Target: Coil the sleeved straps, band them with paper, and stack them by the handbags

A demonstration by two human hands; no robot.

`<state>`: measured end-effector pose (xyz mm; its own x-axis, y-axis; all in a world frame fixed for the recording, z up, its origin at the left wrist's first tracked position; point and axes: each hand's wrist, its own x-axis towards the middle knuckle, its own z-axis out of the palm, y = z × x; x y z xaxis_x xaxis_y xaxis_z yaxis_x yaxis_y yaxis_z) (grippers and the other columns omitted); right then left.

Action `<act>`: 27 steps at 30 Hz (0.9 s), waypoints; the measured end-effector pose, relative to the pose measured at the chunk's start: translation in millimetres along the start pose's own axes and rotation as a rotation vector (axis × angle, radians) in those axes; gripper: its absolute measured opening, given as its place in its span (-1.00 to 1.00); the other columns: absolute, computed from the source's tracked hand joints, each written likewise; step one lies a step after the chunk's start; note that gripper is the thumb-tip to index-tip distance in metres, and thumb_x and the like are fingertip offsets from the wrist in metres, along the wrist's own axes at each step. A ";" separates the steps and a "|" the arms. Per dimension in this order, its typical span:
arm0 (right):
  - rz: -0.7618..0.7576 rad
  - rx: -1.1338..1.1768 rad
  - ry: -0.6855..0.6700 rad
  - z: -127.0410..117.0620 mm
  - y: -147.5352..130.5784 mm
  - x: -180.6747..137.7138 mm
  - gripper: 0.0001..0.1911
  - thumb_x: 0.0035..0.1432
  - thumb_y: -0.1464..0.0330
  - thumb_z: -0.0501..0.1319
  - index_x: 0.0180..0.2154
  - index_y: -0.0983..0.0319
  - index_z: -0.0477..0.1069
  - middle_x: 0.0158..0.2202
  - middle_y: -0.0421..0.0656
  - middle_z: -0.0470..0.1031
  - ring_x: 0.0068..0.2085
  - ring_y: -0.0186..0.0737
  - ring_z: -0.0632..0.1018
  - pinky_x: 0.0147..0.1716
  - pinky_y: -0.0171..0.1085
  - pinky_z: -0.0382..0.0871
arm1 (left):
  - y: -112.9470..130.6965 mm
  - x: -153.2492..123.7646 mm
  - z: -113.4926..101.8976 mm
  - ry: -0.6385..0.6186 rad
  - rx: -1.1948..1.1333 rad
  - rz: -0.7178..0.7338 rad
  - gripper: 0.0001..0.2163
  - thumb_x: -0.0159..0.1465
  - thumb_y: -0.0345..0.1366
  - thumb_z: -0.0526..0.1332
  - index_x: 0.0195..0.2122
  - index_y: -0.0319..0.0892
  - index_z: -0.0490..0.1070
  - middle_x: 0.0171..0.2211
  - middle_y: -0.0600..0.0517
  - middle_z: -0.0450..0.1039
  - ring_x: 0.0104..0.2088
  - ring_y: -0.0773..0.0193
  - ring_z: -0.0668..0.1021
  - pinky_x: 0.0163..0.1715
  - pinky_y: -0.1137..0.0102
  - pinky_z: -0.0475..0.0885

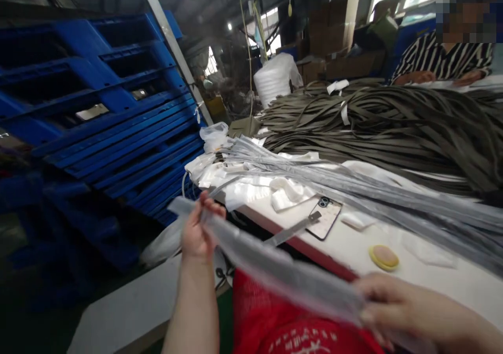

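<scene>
A long grey plastic-sleeved strip (275, 269) is held taut, seemingly for straightness, its left end pinched between fingers of the left hand (197, 234), its right end clamped by the right hand (387, 302).

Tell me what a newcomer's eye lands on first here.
The clear plastic sleeve stretched between the left hand and right hand, low in the centre, grabs attention first. Behind it, a big heap of olive-grey straps covers the far right of the white table, and stacked blue pallets fill the left. A person in a striped top sits at the top right.
</scene>
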<state>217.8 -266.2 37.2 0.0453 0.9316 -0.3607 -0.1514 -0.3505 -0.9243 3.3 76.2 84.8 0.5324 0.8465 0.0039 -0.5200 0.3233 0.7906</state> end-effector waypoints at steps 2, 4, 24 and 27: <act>-0.030 0.261 0.016 11.6 -11.2 44.6 -0.72 0.13 0.15 0.32 -0.33 0.25 0.51 -0.54 -0.22 0.51 -0.53 -0.39 0.47 -0.50 -0.42 0.32 | -39.9 8.3 12.8 0.129 0.115 -0.317 -0.59 0.43 -0.09 -0.11 -0.20 -0.25 0.44 -0.36 -0.05 0.56 -0.29 0.28 0.61 -0.21 0.37 0.48; -0.082 0.500 0.128 24.9 -16.5 94.0 -0.74 0.09 0.19 0.36 -0.30 0.27 0.50 -0.52 -0.23 0.51 -0.52 -0.40 0.46 -0.49 -0.44 0.32 | -82.0 -4.0 13.8 0.104 0.244 -0.620 -0.47 0.39 0.07 -0.10 -0.19 -0.33 0.44 -0.27 -0.17 0.56 -0.24 0.21 0.61 -0.24 0.38 0.45; 0.219 0.743 0.272 67.4 74.1 193.7 -0.77 0.30 0.27 0.14 -0.16 0.22 0.51 -0.24 -0.09 0.64 -0.26 -0.23 0.62 -0.27 -0.32 0.54 | -151.4 -110.0 -60.7 -0.455 0.272 -1.031 -0.49 0.21 0.13 0.19 -0.24 -0.33 0.41 -0.52 -0.07 0.52 -0.51 0.22 0.57 -0.31 0.29 0.44; 0.236 0.732 0.289 62.7 78.6 184.6 -0.72 0.30 0.23 0.13 -0.16 0.24 0.52 -0.21 -0.07 0.63 -0.21 -0.20 0.61 -0.20 -0.29 0.52 | -162.3 -104.2 -53.7 -0.503 0.272 -1.033 -0.52 0.26 0.10 0.15 -0.29 -0.33 0.42 -0.56 -0.05 0.50 -0.55 0.25 0.55 -0.34 0.31 0.44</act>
<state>152.4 -115.6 -94.2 0.1692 0.7444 -0.6459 -0.7899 -0.2895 -0.5406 -3.7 -41.8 -76.8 0.8519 -0.0458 -0.5217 0.4393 0.6049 0.6642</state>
